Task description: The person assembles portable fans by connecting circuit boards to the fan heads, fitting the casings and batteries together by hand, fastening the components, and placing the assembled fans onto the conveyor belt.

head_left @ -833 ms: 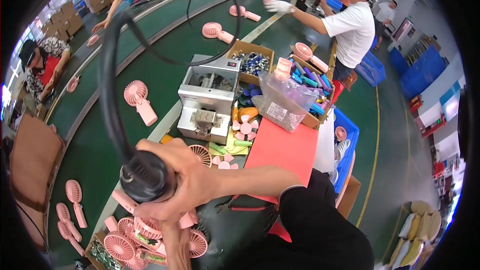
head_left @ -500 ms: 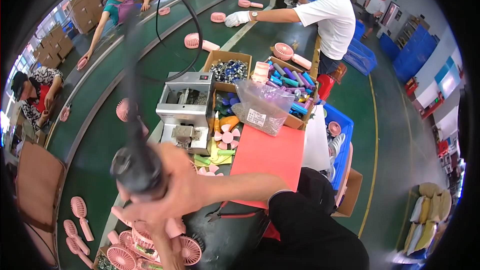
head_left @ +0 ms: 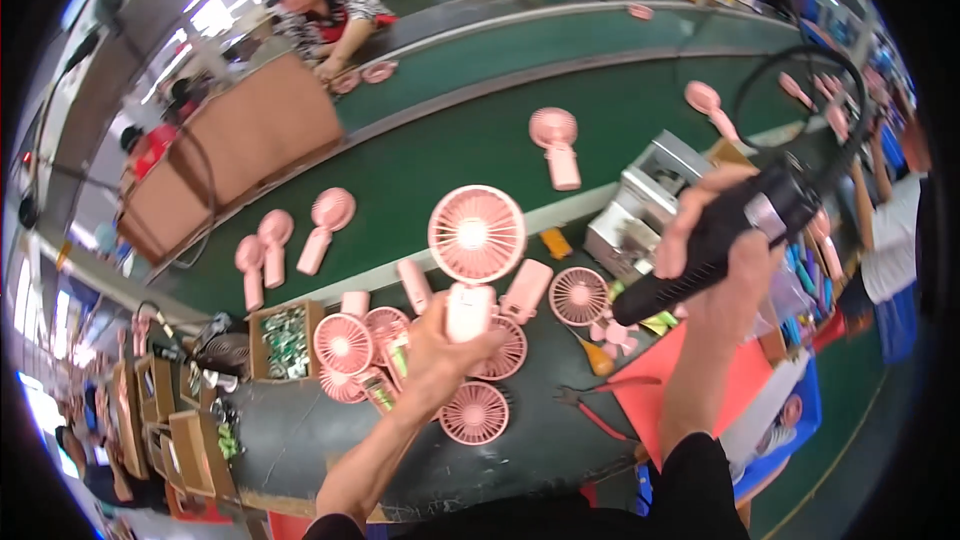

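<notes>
Holding the pink handheld fan (head_left: 476, 234) by its handle, the left hand (head_left: 442, 355) has its fingers and thumb curled around the grip, the round grille raised above the counter's (head_left: 290, 455) middle. The right hand (head_left: 748, 265) is wrapped around a black corded tool (head_left: 712, 248), tip slanting down-left, well apart from the fan. To work well, I would brace the handle firmly, bring the tool squarely to it and let the cord hang clear of both wrists.

Below the raised fan lies a pile of pink fans (head_left: 343, 343); careful placing should avoid knocking it. Just left, near the counter's far left corner, a cardboard box (head_left: 257, 345) holds small green and silver parts (head_left: 287, 340). Past the red sheet (head_left: 740, 380), off the counter's right edge, a blue bin (head_left: 808, 400) carries a round pink piece and something pale, too blurred to name.
</notes>
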A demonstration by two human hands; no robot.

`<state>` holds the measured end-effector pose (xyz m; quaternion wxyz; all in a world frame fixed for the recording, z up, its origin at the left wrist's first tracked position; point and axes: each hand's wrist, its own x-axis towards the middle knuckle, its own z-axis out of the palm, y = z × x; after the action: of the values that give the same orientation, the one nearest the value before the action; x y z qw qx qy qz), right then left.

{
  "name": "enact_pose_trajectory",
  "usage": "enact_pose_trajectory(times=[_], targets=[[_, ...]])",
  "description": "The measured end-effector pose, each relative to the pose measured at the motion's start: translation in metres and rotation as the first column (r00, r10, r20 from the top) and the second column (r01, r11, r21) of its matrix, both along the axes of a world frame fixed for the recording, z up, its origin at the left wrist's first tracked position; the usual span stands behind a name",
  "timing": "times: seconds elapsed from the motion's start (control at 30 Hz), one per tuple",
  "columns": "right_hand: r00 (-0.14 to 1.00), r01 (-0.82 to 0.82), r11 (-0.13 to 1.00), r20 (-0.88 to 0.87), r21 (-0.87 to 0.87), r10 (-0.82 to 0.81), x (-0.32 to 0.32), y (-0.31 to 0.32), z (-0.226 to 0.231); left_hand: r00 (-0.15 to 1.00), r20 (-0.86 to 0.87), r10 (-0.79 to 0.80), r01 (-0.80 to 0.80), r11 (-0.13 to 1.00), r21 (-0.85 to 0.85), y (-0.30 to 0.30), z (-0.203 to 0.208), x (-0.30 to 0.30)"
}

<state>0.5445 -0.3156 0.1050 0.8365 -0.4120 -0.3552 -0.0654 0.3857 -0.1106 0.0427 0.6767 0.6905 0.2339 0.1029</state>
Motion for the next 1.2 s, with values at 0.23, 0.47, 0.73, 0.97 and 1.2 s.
enact_pose_trajectory(times=[0.23, 0.47, 0.73, 0.97, 1.2], targets=[[1.000, -0.015, 0.995, -0.005, -0.101, 0.015, -0.005, 0.007, 0.002, 0.979, 0.200, -0.036, 0.064, 0.989, -0.136, 0.003, -0.011, -0.003], [0.997, 0.024, 0.954, -0.061, -0.299, -0.044, -0.011, 0.017, 0.003, 0.980, 0.195, 0.041, 0.009, 0.968, -0.250, 0.009, -0.013, -0.009], [0.988, 0.017, 0.917, -0.133, -0.397, -0.076, -0.018, 0.037, 0.002, 0.981, 0.190, 0.030, -0.031, 1.000, 0.002, 0.034, -0.019, -0.031], [0.987, 0.021, 0.771, -0.111, -0.637, -0.119, -0.018, 0.046, 0.005, 0.993, 0.111, 0.032, 0.008, 0.940, -0.342, 0.057, -0.003, -0.050], [0.979, 0.189, -0.098, 0.195, -0.977, -0.064, -0.027, 0.006, -0.070, 0.994, -0.054, -0.098, 0.063, 0.886, -0.459, 0.103, -0.020, 0.010]])
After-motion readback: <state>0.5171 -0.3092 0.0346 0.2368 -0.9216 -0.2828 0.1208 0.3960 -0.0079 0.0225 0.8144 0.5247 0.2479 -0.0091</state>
